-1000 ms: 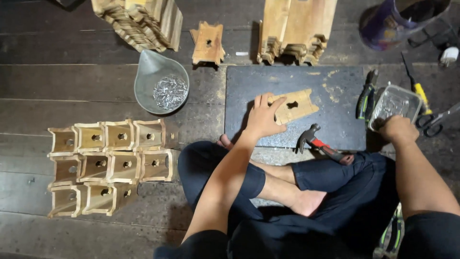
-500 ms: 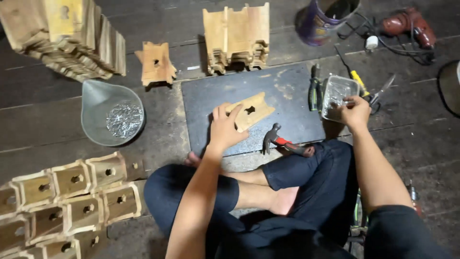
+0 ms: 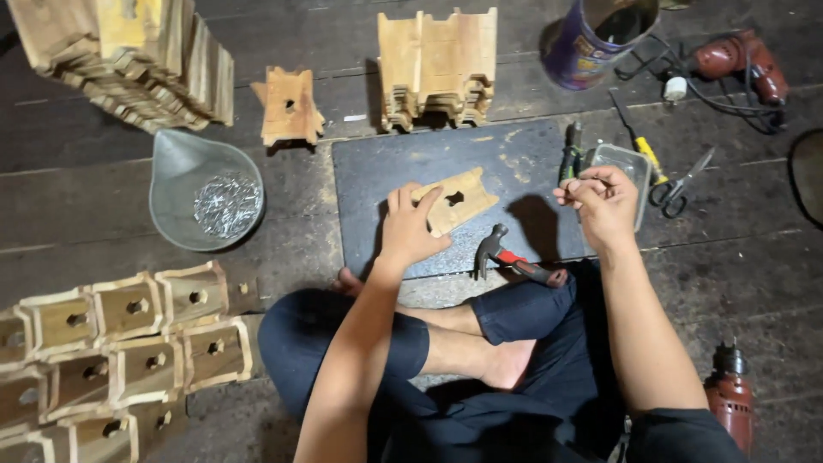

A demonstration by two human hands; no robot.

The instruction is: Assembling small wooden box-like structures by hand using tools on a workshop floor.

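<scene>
I sit cross-legged on a dark plank floor behind a dark slab [image 3: 403,159]. My left hand [image 3: 409,225] presses down on a flat wooden piece [image 3: 459,200] with a keyhole-shaped cutout, lying on the slab. My right hand [image 3: 603,197] hovers above a small clear plastic tub [image 3: 624,159], fingertips pinched together on something too small to make out. A hammer [image 3: 514,257] with a red and black grip lies on the slab's near edge, between my hands.
A grey pan [image 3: 184,176] of nails sits left. Several assembled wooden boxes [image 3: 129,343] lie lower left. Stacks of wooden parts [image 3: 437,69] stand behind, with one loose piece [image 3: 289,107]. Pliers, screwdriver, scissors [image 3: 681,184], a can [image 3: 591,34] and two drills [image 3: 741,60] are right.
My right hand has come up out of the plastic tub with its fingertips pinched. The left hand stays on the wooden piece. The view has shifted right and closer.
</scene>
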